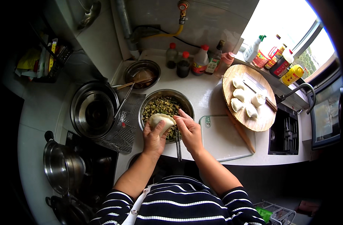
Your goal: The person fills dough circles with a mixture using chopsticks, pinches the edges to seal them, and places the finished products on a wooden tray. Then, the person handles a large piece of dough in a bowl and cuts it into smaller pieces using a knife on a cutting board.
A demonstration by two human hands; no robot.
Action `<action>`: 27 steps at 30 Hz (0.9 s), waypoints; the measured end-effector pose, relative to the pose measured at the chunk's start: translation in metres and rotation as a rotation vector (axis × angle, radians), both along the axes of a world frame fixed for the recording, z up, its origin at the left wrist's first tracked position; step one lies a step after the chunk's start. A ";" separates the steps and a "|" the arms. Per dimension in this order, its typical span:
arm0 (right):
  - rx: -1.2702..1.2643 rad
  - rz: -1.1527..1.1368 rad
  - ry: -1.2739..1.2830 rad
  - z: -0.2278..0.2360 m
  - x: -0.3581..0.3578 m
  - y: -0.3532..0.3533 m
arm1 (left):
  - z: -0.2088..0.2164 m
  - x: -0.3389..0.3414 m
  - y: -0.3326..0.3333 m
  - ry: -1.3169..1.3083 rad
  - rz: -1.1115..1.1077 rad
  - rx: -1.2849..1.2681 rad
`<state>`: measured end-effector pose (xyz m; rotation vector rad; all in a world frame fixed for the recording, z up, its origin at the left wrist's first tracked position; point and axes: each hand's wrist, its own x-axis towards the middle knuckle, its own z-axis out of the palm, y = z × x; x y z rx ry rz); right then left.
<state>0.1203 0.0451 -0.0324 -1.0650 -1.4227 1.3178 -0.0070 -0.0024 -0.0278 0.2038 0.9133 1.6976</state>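
Note:
My left hand (153, 142) cradles a large folded dumpling (161, 123), its thumb lying across the near face. The fingertips of my right hand (191, 134) pinch the dumpling's right end, where the rim shows pleats. Directly beneath is a steel bowl (189, 104) of chopped green and yellow filling (160, 105). A pair of chopsticks (178, 148) leans in this bowl and sticks out over its near rim, below my right hand.
Right of the bowl lie a white cutting board (224, 140) and a rolling pin (240, 131). A round woven tray (259, 123) carries several dumplings (239, 93) and a knife (269, 103). Bottles (199, 62) line the wall; steel basins (94, 131) and a pot (60, 168) stand left.

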 end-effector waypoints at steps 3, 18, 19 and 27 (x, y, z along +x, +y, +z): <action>0.051 -0.040 -0.036 -0.002 -0.003 -0.004 | 0.000 0.002 0.001 -0.003 0.014 -0.003; 0.090 0.149 -0.151 -0.002 0.024 -0.001 | 0.009 0.019 0.018 -0.188 -0.226 -0.141; 0.083 0.156 -0.128 -0.001 0.028 0.000 | 0.013 0.025 0.019 -0.180 -0.251 -0.152; 0.010 0.047 0.003 0.002 0.112 0.030 | 0.041 0.100 0.061 -0.202 -0.541 -0.107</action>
